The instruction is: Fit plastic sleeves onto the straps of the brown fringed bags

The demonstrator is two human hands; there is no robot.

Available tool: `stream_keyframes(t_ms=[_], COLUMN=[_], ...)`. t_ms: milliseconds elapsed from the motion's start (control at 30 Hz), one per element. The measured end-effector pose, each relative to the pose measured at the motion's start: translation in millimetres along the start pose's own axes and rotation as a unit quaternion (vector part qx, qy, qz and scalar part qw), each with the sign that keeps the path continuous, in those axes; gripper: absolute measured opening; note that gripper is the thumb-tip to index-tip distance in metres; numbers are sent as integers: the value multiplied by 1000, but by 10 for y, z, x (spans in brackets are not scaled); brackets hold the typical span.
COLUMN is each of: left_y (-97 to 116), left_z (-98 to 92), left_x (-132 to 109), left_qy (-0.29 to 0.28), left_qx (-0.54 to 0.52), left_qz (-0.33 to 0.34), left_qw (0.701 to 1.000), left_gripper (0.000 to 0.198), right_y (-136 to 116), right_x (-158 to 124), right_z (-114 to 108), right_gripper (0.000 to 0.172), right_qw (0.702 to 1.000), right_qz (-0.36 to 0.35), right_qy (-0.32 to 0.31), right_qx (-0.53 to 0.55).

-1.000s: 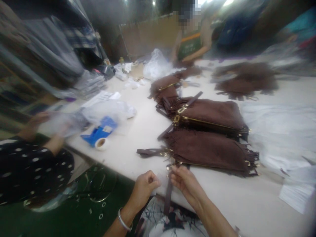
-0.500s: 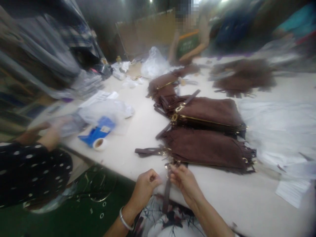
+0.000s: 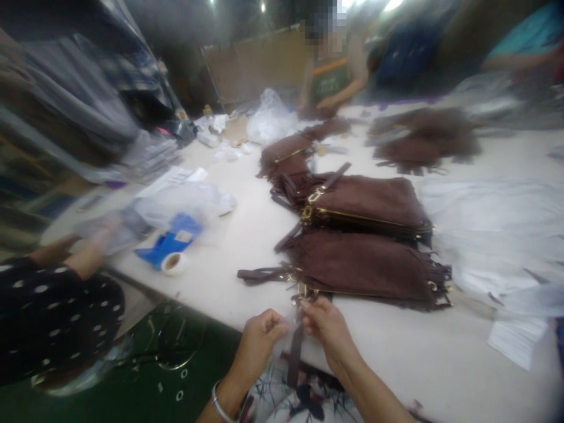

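The near brown bag (image 3: 359, 267) lay flat on the white table (image 3: 440, 367), with fringe at its right end. A gold zip ran along its front edge. The right hand (image 3: 328, 335) was just in front of the near brown bag, close to its left end. Its fingertips pinched a small gold clip (image 3: 302, 291) there. A brown strap (image 3: 295, 355) hung down from beside those fingers, in front of the near brown bag. The left hand (image 3: 258, 343) was in front of the near brown bag too, and more to the left. Its fingers were curled in and the thumb was close to them, but I could not tell if they held anything. A silver bangle (image 3: 218, 402) was on that arm.

Behind the near brown bag was a pile of more brown bags (image 3: 374, 197) with gold zips. Far behind it lay some blurry brown things (image 3: 425, 138). To the left of the near brown bag sat a blue thing (image 3: 171, 238) and a white roll (image 3: 174, 264). Farther left was a person's dotted sleeve (image 3: 57, 305). To the right of the near brown bag were thin white sheets (image 3: 497, 235). Across the table, behind the near brown bag, was a person in green and orange (image 3: 332, 79).
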State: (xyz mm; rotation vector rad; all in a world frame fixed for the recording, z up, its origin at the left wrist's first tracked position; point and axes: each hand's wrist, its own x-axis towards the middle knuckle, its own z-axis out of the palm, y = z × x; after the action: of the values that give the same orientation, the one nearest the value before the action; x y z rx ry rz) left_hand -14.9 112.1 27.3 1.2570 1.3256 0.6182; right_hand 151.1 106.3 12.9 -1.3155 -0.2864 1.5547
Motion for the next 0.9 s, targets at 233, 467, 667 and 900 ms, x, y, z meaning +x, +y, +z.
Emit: stream_keyframes(t_ms=[233,467,667,900], left_y=[-53,-16,6,74], left_z=[102,155,246,406], left_x=[25,16,70,168], left_qy=[-1,14,-4,-18], left_qx=[-61,-66,-92,-108], left_qz=[-71,-79,-85,-94], left_qw=[996,995,992,990], left_gripper=[28,35,34,27], right_y=[56,3,6,-33], right_x=[34,52,58,69], right_z=[-59,-109,-141,-191], right_gripper=[40,41,41,39], right_qw=[999,994,994,995], right_qz=[16,63,74,73], right_qy=[-43,-67,-67,-65], right_qx=[12,56,50,25])
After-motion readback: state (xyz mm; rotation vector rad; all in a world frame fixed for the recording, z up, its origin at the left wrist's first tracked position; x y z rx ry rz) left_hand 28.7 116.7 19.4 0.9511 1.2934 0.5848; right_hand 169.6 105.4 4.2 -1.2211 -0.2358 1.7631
